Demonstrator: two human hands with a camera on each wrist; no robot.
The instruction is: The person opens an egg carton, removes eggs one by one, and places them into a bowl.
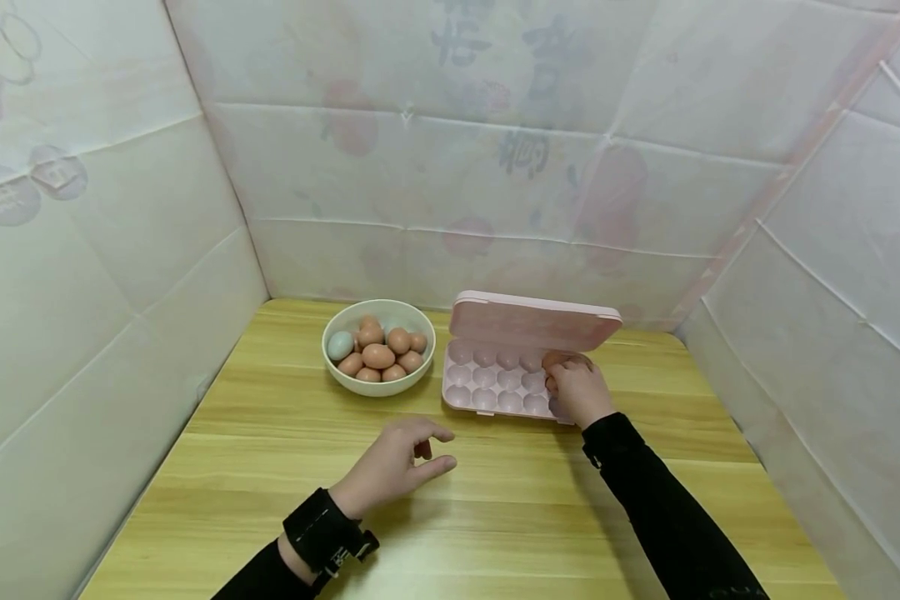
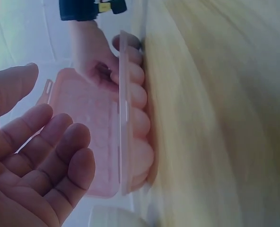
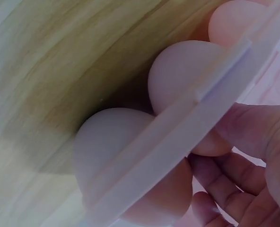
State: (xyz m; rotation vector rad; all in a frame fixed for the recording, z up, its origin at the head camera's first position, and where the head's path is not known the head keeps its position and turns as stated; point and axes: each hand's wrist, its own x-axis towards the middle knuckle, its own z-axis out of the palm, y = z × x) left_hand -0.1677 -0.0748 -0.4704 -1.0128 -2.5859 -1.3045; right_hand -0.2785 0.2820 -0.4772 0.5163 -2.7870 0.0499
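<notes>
- Pale printed sheeting [image 1: 420, 183] is hung behind the wooden surface [image 1: 270, 417].
- Pink carton [image 1: 461, 407]: most visible cells [image 1: 508, 380] are unfilled; its raised lid [image 1: 532, 322] could be knocked down if brushed.
- Cream bowl [image 1: 343, 381]: brown eggs [image 1: 378, 357] and one pale-blue egg [image 1: 341, 345] are heaped inside.
- Left grip [image 1: 390, 467]: loosely spread, nothing held.
- Right grip [image 1: 581, 392]: an egg [image 3: 212, 145] is pinched at the carton's right end; its shell could be cracked by squeezing or by knocking the neighbouring egg [image 3: 166, 203].

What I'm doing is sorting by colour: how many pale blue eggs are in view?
1: the pale blue egg lies at the left side of the bowl, beside brown eggs. More may be hidden underneath.
</notes>
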